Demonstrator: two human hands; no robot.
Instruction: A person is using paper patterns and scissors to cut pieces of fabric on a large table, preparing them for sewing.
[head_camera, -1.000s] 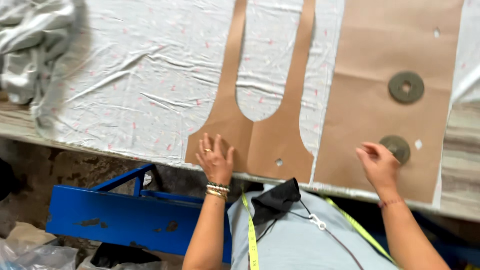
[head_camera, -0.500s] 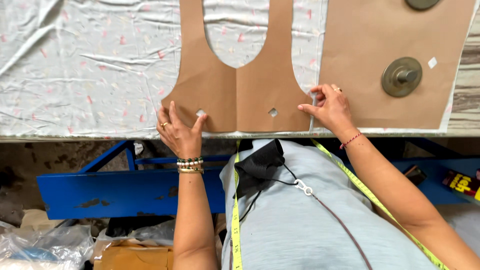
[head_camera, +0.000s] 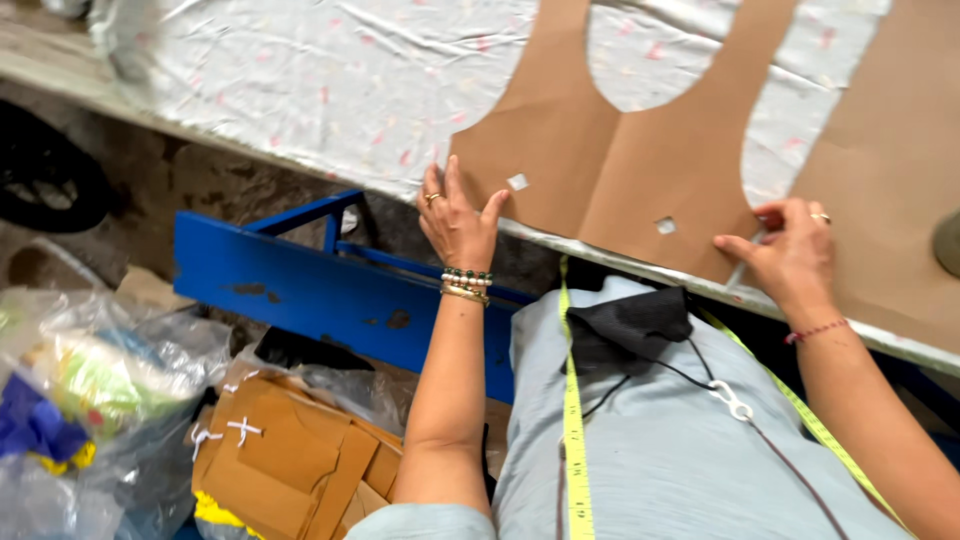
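Cardboard pattern (head_camera: 640, 150), brown and cut in a vest-like shape with two long straps running up out of view, lay flat on pale speckled fabric (head_camera: 330, 90) spread over the table (head_camera: 60, 75), its lower edge close to the near side of the table. The left hand (head_camera: 458, 215) rested on the pattern's lower left corner, fingers spread and pressing flat, gripping nothing; beaded and gold bracelets (head_camera: 466, 284) circled its wrist. The right hand (head_camera: 795, 250) sat at the lower right corner with fingers drawn together, pinched on what looked like a thin marking tool, though it was too small to be sure. Two small holes showed in the pattern, one near each hand.

To the right lay a second, larger brown sheet (head_camera: 885, 180), its edge touching or just overlapping the first. A yellow measuring tape (head_camera: 572, 420) hung round the person's neck over a grey top. Below the table stood a blue metal frame (head_camera: 300, 290), with a stack of folded brown card pieces (head_camera: 290, 455) and clear plastic bags (head_camera: 90, 380) on the floor.

By its look, the pattern was light and fairly stiff, apt to slide on the wrinkled cloth and to crease at the narrow straps; pressing flat near the corners, or lifting by the broad lower body, seemed the safest hold.
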